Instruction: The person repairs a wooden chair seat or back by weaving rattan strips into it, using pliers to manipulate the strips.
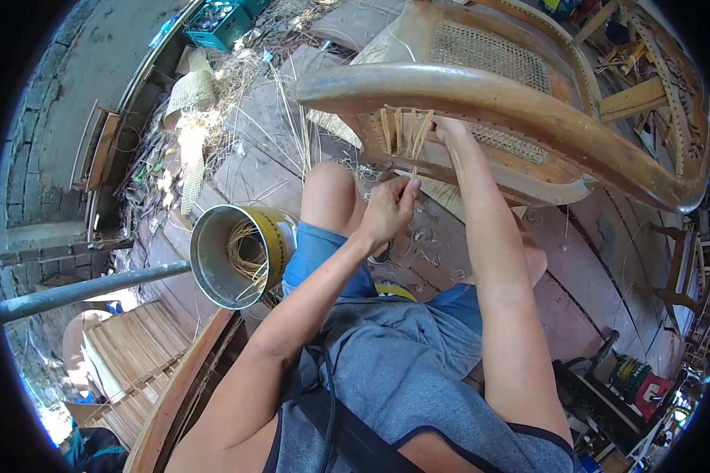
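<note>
A curved wooden chair frame (481, 87) with a woven cane seat (493, 57) lies tilted in front of me. Several pale cane strands (406, 130) run across an opening under its near rail. My left hand (393, 206) is closed around the end of a thin cane strand, just below that opening. Behind the near rail, my right hand (447, 128) reaches in beside the strands; its fingers are mostly hidden by the wood.
A yellow metal bucket (274, 251) holding coiled cane (247, 251) stands at my left, by a grey pipe (95, 290). Cane scraps (205, 130) litter the floor. Stacked wooden pieces (138, 347) lie lower left; a dark machine (607, 402) is lower right.
</note>
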`<state>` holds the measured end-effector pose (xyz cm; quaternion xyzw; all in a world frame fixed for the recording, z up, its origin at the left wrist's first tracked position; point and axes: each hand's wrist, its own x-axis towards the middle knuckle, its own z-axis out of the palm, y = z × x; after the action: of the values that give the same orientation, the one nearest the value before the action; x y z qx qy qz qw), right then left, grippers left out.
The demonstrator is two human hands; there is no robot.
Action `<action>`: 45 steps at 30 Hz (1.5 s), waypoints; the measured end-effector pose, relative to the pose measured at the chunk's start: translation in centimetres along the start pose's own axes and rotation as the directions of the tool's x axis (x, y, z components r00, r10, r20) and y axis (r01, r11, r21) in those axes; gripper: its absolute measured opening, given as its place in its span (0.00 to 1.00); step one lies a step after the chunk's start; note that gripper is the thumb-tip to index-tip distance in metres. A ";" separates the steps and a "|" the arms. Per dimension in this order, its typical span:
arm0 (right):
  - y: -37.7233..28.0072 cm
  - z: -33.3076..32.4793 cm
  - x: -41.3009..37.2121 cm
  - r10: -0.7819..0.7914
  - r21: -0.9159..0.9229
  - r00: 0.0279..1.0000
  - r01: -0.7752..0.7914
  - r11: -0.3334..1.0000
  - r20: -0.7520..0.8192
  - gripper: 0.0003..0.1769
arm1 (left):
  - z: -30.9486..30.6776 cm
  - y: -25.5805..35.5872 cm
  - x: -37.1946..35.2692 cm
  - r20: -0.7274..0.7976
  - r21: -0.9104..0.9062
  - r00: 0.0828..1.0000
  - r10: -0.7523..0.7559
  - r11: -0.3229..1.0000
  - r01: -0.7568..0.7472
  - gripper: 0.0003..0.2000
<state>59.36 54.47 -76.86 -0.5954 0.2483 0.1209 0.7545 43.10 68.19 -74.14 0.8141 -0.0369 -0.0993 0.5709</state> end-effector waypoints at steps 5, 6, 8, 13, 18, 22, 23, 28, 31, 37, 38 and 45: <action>0.8 -0.3 1.8 -0.130 0.099 0.990 0.125 0.987 0.049 0.12 | 0.3 -0.9 1.6 -0.079 -0.029 0.995 0.058 0.998 -0.061 0.17; 0.7 -0.5 1.9 -0.136 0.110 0.989 0.130 0.985 0.052 0.12 | 0.5 -1.3 1.8 -0.055 -0.018 0.995 0.082 0.996 -0.083 0.16; 1.0 -0.5 1.8 -0.139 0.121 0.988 0.130 0.984 0.068 0.12 | 0.8 -1.8 1.5 -0.029 -0.012 0.995 0.096 0.995 -0.096 0.16; 1.2 -0.6 1.7 -0.154 0.137 0.984 0.142 0.980 0.086 0.11 | 0.2 -1.2 1.5 -0.081 0.021 0.992 0.095 0.995 -0.094 0.15; 1.2 -0.3 1.9 -0.178 0.162 0.979 0.160 0.974 0.101 0.11 | -0.5 -1.3 2.4 -0.050 0.118 0.980 0.193 0.975 -0.186 0.17; 1.3 -0.5 2.0 -0.186 0.182 0.977 0.166 0.969 0.103 0.11 | 0.4 -0.5 2.6 -0.076 -0.185 0.996 -0.056 0.982 0.041 0.18; 1.4 -0.6 2.1 -0.188 0.185 0.977 0.167 0.968 0.101 0.11 | 0.8 -0.7 2.9 -0.069 -0.185 0.996 -0.048 0.982 0.035 0.18; 2.0 -1.4 1.6 -0.165 0.173 0.983 0.148 0.974 0.087 0.11 | 1.2 -2.2 3.1 -0.079 -0.169 0.997 0.001 0.986 -0.014 0.19; 2.4 -1.8 1.6 -0.134 0.127 0.988 0.123 0.984 0.081 0.11 | 1.7 -3.3 3.7 -0.119 -0.185 0.993 0.022 0.982 -0.044 0.20; 3.4 -2.1 2.5 -0.202 0.069 0.971 0.195 0.978 0.131 0.11 | -0.2 -1.1 2.6 0.082 -0.213 0.988 -0.132 0.966 0.147 0.22; 3.1 -2.5 2.9 -0.267 0.090 0.954 0.256 0.962 0.135 0.11 | -0.8 -3.7 3.6 0.158 -0.221 0.984 -0.082 0.968 0.116 0.22; -4.1 -4.2 3.9 -0.761 0.365 0.630 0.679 0.637 0.155 0.11 | -15.6 8.4 2.5 0.293 -0.168 0.956 0.011 0.985 0.040 0.14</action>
<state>63.68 48.91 -76.18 -0.5100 -0.1146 -0.1419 0.8406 49.17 79.20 -61.44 0.7386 -0.1063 -0.2255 0.6264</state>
